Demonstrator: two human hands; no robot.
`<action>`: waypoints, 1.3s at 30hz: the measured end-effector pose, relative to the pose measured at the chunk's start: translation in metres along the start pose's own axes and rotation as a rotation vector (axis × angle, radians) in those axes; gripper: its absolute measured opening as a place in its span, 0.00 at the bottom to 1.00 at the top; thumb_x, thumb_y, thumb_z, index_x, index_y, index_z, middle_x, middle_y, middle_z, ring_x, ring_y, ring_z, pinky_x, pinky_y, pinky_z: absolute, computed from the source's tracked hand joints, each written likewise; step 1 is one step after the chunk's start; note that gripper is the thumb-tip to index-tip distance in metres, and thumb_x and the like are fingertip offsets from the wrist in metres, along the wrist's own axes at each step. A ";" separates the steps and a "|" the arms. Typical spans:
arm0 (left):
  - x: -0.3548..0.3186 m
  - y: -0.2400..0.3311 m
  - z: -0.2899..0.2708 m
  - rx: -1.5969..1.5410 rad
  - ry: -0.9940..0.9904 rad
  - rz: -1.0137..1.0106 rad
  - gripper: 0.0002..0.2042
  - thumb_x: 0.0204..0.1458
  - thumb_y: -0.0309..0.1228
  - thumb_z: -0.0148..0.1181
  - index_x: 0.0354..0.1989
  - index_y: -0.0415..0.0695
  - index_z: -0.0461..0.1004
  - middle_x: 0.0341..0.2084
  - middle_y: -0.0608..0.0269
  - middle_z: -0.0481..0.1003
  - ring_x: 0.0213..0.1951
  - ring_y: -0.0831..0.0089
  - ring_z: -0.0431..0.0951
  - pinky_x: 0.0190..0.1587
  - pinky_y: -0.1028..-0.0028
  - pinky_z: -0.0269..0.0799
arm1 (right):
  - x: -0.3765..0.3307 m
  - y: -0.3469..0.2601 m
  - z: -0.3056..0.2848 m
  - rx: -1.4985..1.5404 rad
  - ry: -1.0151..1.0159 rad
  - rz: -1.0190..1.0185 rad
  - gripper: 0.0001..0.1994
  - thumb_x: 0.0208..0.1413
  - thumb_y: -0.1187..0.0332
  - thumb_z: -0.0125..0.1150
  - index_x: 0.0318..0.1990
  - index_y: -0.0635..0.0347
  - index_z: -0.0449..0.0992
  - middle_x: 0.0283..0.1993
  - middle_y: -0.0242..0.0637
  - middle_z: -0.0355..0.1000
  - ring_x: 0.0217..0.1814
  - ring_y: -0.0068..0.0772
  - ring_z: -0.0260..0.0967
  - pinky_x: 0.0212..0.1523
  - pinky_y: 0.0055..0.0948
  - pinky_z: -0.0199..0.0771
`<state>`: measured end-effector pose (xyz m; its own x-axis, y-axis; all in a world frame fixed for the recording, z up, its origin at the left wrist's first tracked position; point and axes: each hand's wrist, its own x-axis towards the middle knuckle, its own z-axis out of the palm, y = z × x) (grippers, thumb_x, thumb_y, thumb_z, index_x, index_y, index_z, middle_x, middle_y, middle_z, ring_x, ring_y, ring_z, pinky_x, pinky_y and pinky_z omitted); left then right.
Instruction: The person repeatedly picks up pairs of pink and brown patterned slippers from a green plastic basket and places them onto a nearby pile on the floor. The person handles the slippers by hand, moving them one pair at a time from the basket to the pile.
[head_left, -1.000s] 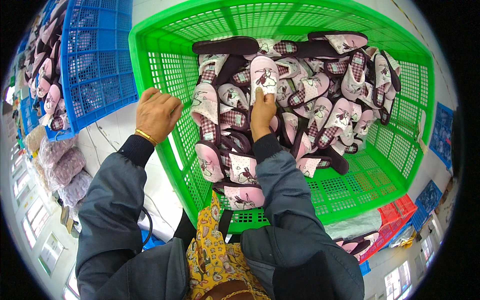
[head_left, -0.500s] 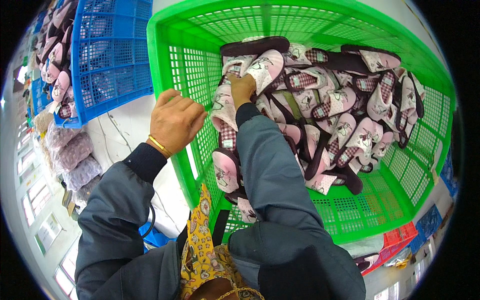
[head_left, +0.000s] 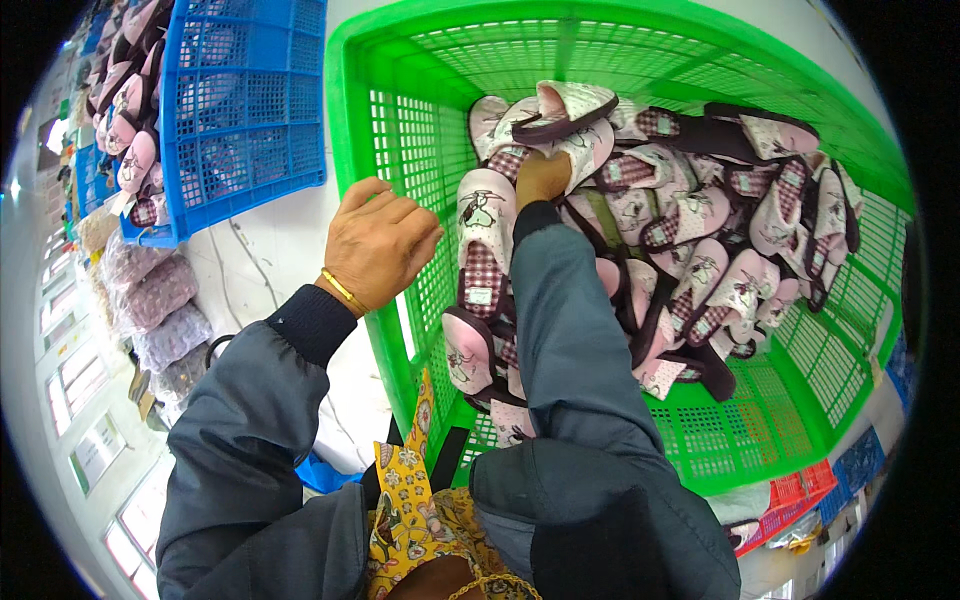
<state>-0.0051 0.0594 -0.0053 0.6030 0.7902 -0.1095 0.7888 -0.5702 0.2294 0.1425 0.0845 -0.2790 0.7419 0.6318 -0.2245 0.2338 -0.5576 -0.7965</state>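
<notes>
The person leaned over a large green crate (head_left: 400,250) that was filled with a loose heap of pink slippers (head_left: 700,250), each with a dark sole and a checked lining. The left hand (head_left: 382,240) lay on the near left rim of the crate, the fingers (head_left: 405,215) curled over the top edge and closed on it; this hold probably served to steady the crate, and the body too, while the other arm reached far inside. A thin gold bangle (head_left: 345,292) sat on that wrist, just above the dark cuff of the grey jacket. The right hand (head_left: 542,177) was deep in the crate, at the far left part of the heap, and its fingers were closed around one slipper (head_left: 585,145) near the top of the pile; how tightly they gripped it I cannot tell, because the back of the hand hid them. Just beside this hand another slipper (head_left: 482,225) stood almost upright against the left wall of the crate, sole toward the wall, as it seemed pushed there by the sleeve. The rest of the slippers lay in all directions, some on their side, some upside down, so they appeared thrown in and not arranged. To the left, apart from the green crate, a blue crate (head_left: 250,110) held more pink slippers, and below it several clear bags (head_left: 150,300) with similar goods lay on the white floor (head_left: 270,250).
</notes>
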 end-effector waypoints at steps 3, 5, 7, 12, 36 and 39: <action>0.000 0.001 0.001 -0.013 0.029 0.015 0.04 0.45 0.30 0.63 0.25 0.48 0.73 0.22 0.66 0.73 0.30 0.67 0.74 0.48 0.66 0.64 | 0.009 0.009 -0.041 -0.062 0.108 -0.040 0.10 0.44 0.72 0.56 0.28 0.76 0.71 0.29 0.63 0.69 0.35 0.66 0.66 0.39 0.47 0.65; -0.005 -0.001 0.004 -0.001 0.038 0.007 0.05 0.45 0.30 0.63 0.25 0.48 0.73 0.22 0.66 0.73 0.30 0.67 0.74 0.49 0.66 0.63 | 0.009 -0.011 -0.087 0.016 0.105 0.019 0.11 0.47 0.71 0.55 0.31 0.76 0.72 0.32 0.62 0.71 0.36 0.63 0.67 0.40 0.46 0.65; -0.007 0.001 0.000 -0.002 0.059 0.018 0.05 0.46 0.31 0.63 0.24 0.47 0.73 0.22 0.65 0.73 0.31 0.66 0.74 0.49 0.65 0.63 | 0.007 -0.032 -0.136 0.102 0.182 -0.060 0.13 0.51 0.68 0.56 0.35 0.74 0.73 0.34 0.57 0.72 0.38 0.58 0.68 0.41 0.43 0.66; -0.007 0.003 -0.007 0.012 0.080 0.039 0.05 0.47 0.33 0.62 0.24 0.47 0.73 0.22 0.64 0.72 0.32 0.64 0.74 0.51 0.63 0.62 | -0.008 -0.072 -0.241 0.017 0.362 -0.350 0.13 0.52 0.70 0.56 0.43 0.70 0.74 0.44 0.55 0.71 0.48 0.58 0.66 0.50 0.43 0.64; -0.212 0.058 -0.009 -0.847 -0.626 -0.066 0.07 0.54 0.30 0.54 0.32 0.38 0.71 0.24 0.64 0.73 0.25 0.76 0.74 0.30 0.77 0.72 | -0.341 -0.154 -0.603 0.116 0.563 -0.381 0.14 0.43 0.79 0.55 0.41 0.62 0.74 0.46 0.47 0.71 0.52 0.56 0.64 0.52 0.42 0.66; -0.226 0.078 -0.021 -0.694 -0.645 -0.053 0.07 0.52 0.29 0.57 0.32 0.37 0.72 0.23 0.62 0.74 0.24 0.75 0.75 0.27 0.76 0.73 | -0.381 -0.137 -0.653 0.077 0.611 -0.397 0.11 0.42 0.77 0.57 0.37 0.60 0.75 0.42 0.42 0.73 0.48 0.49 0.67 0.47 0.39 0.69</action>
<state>-0.0824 -0.1594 0.0582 0.6811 0.4162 -0.6025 0.6960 -0.1122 0.7093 0.2379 -0.4314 0.2823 0.8336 0.3531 0.4247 0.5300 -0.2951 -0.7950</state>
